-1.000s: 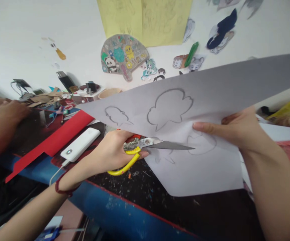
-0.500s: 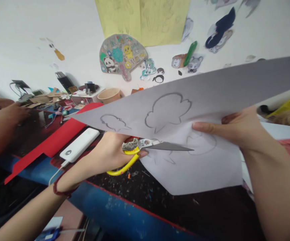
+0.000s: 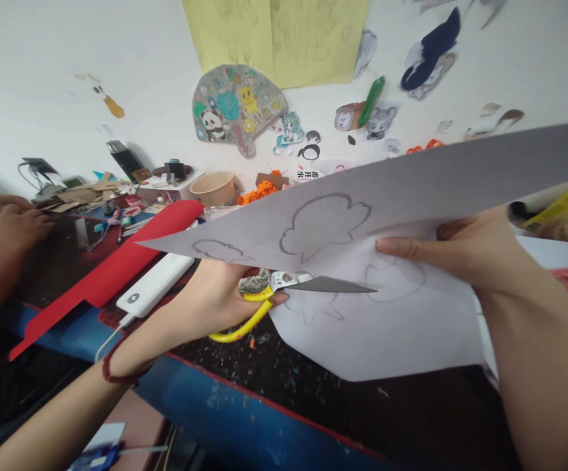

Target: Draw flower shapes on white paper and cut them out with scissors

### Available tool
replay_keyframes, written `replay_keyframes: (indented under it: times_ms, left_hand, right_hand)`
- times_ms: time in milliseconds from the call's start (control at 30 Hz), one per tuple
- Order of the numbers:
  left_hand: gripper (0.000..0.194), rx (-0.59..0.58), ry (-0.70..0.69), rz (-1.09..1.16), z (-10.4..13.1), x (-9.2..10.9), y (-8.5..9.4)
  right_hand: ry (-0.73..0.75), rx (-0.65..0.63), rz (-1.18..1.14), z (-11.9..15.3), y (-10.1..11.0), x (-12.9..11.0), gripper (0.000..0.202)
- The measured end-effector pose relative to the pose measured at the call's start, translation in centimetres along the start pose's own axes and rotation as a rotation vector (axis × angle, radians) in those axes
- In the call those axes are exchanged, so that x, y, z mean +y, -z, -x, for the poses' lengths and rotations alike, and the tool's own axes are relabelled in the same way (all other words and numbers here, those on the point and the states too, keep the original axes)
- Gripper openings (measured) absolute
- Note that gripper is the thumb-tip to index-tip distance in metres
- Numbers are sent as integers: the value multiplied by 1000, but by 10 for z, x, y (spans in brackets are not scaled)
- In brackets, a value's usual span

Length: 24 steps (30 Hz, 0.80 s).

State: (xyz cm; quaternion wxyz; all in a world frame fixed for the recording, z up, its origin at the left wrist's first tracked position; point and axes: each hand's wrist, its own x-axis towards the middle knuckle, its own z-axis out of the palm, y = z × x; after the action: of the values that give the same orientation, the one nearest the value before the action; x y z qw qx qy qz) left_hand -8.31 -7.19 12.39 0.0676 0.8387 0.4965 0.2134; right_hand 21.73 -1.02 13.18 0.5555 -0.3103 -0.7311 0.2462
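My left hand (image 3: 215, 297) is closed around the yellow handles of a pair of scissors (image 3: 284, 281). One dark blade lies across the front of a large white paper (image 3: 411, 340), pointing right; the other blade is hidden. Bubble-like shapes are drawn on the paper in dark line. My right hand (image 3: 445, 252) pinches the sheet right of the scissors, thumb on the near side and the other fingers mostly hidden behind. The paper is bent, its upper part rising towards the upper right and its lower part hanging over the dark tabletop (image 3: 313, 373).
A white power bank (image 3: 156, 284) with a cable and a red sheet (image 3: 131, 261) lie at the left. Another person's hands (image 3: 19, 222) rest at the far left. Behind are a round tub (image 3: 213, 188) and clutter; paper cutouts and a decorated fan (image 3: 237, 108) hang on the wall.
The upper part of the paper has dipped slightly, showing orange pieces and more wall behind it. Both my hands keep nearly the same place. The other person's hands have come together.
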Motion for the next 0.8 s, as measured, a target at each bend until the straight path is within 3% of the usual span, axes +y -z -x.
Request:
replay_keyframes:
  times_ms: [800]
  left_hand:
    - [39,-19,-43,-96,2,-8,-1]
  right_hand:
    - [-69,70,137,9,8,12,61]
